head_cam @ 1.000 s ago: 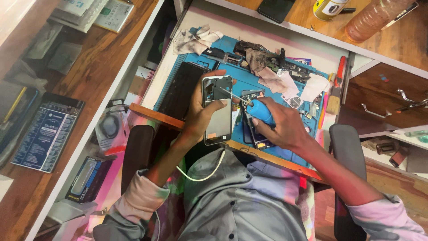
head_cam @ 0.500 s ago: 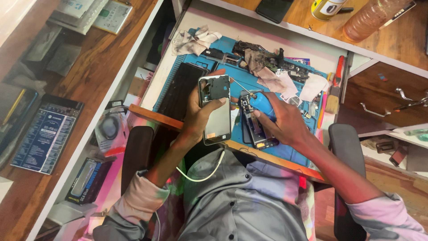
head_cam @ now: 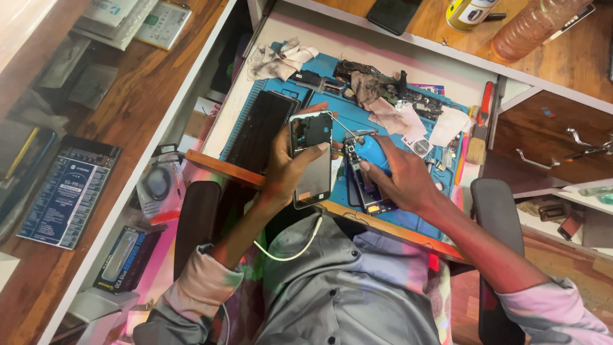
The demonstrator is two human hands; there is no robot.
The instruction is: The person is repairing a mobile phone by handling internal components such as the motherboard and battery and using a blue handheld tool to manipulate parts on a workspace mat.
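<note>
Left hand: the left hand (head_cam: 287, 169) is closed around a silver, rectangular phone back shell (head_cam: 311, 158), fingers wrapped along its left edge and thumb near its top, holding it raised and tilted over the near edge of the counter.
Phone back shell: its inner side faces up, with a dark camera cut-out at the top; it sits inside the left hand's grasp, just left of the right hand.
Right hand: the right hand (head_cam: 399, 181) has its fingertips pressed together, pinching thin metal tweezers (head_cam: 348, 131); the tips point up and left towards the top right corner of the shell.
Opened phone: a dark, opened phone body (head_cam: 365, 182) lies flat on the mat, partly under the right hand's fingers.
Work mat: a blue rubber repair mat (head_cam: 332, 67) covers the white counter (head_cam: 281, 29).
Black panels: a stack of black screen panels (head_cam: 260, 131) lies on the mat's left side, just beyond the left hand.
Rags: dirty grey cloths (head_cam: 281, 59) and white tissues (head_cam: 447, 126) lie at the far side of the mat, well apart from both hands.
Brush: a red-handled brush (head_cam: 480, 124) lies along the mat's right edge.
Cable: a white cable (head_cam: 300, 246) hangs below the left wrist, over the grey shirt.
</note>
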